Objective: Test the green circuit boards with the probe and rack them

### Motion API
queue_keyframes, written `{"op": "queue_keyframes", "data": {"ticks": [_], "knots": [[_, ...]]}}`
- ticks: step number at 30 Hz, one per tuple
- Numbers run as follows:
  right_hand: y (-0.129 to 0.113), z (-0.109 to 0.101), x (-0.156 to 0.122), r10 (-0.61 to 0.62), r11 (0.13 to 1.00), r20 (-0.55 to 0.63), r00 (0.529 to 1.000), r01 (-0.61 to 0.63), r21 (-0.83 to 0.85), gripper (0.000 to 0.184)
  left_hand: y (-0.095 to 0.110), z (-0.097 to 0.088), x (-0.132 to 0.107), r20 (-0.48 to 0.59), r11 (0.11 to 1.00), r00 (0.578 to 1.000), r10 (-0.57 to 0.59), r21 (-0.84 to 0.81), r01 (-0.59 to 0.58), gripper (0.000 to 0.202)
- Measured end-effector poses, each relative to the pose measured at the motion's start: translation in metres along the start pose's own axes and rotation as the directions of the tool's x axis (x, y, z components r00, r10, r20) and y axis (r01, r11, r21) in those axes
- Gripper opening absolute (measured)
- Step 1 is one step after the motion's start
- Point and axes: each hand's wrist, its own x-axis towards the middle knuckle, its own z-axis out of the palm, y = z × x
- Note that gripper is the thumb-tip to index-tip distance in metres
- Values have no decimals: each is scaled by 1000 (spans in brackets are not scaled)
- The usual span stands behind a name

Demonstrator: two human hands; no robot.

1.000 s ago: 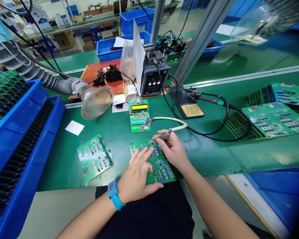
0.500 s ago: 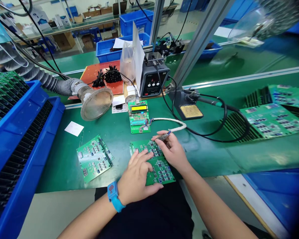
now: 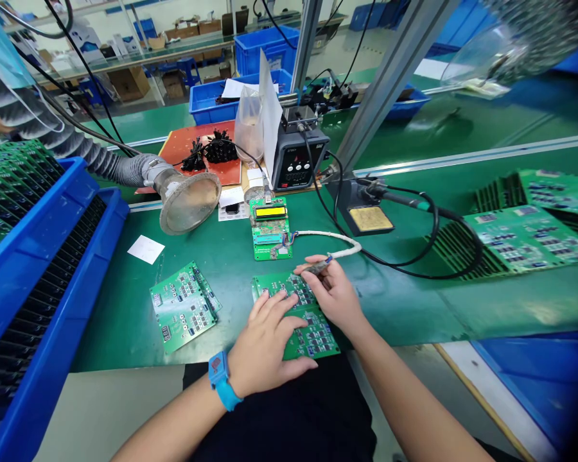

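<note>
My left hand (image 3: 264, 350), with a blue wrist strap (image 3: 220, 378), lies spread over a green circuit board (image 3: 318, 333) at the bench's front edge. Its fingers rest on the board's left part and hide some of it. In my right hand (image 3: 334, 292) is a small greyish probe (image 3: 313, 267), pinched between thumb and fingers over the board's top edge. A white sleeved cable (image 3: 347, 239) runs from the probe to a programmer board (image 3: 272, 228) with a lit yellow display. Whether the probe's tip touches the board is hidden by my fingers.
More circuit boards (image 3: 185, 308) lie at left, near a white paper (image 3: 146, 249). Blue bins (image 3: 110, 221) hold upright boards. A fume-extractor hood (image 3: 190, 202), soldering station (image 3: 298, 157) and iron stand (image 3: 366, 215) stand behind. Board stacks (image 3: 515, 237) sit at right, beside a looping black cable (image 3: 433, 224).
The view has shifted slightly. My left index finger has stretched out a little more across the board. My right hand stays at the board's top edge with the probe.
</note>
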Motion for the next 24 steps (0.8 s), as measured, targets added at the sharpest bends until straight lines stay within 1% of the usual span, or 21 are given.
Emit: {"op": "queue_keyframes", "data": {"ticks": [4, 6, 8, 11, 14, 19, 24], "knots": [[-5, -3, 0, 15, 1000, -22, 1000, -14, 15, 28, 2, -2, 1, 30, 1000, 1000, -4, 25, 3, 58], [-11, -9, -7, 9, 1000, -61, 998, -8, 20, 29, 2, -3, 0, 33, 999, 999, -14, 34, 13, 58], [-17, -18, -19, 10, 1000, -90, 996, -10, 1, 30, 3, -3, 0, 33, 999, 999, -21, 38, 20, 56], [-23, -29, -41, 50, 995, -46, 998, -53, -79, 29, 3, -3, 1, 37, 999, 999, -25, 32, 24, 53], [-22, -31, -55, 67, 986, 1, 998, -66, -152, 29, 3, -3, 1, 42, 999, 999, -27, 36, 25, 52], [-19, -27, -59, 50, 982, 10, 999, -47, -184, 26, 4, -3, 1, 51, 999, 998, -29, 43, 27, 53], [-22, -28, -59, 12, 968, 48, 999, 0, -252, 21, 4, -3, 1, 49, 999, 999, -23, 49, 21, 54]]}}
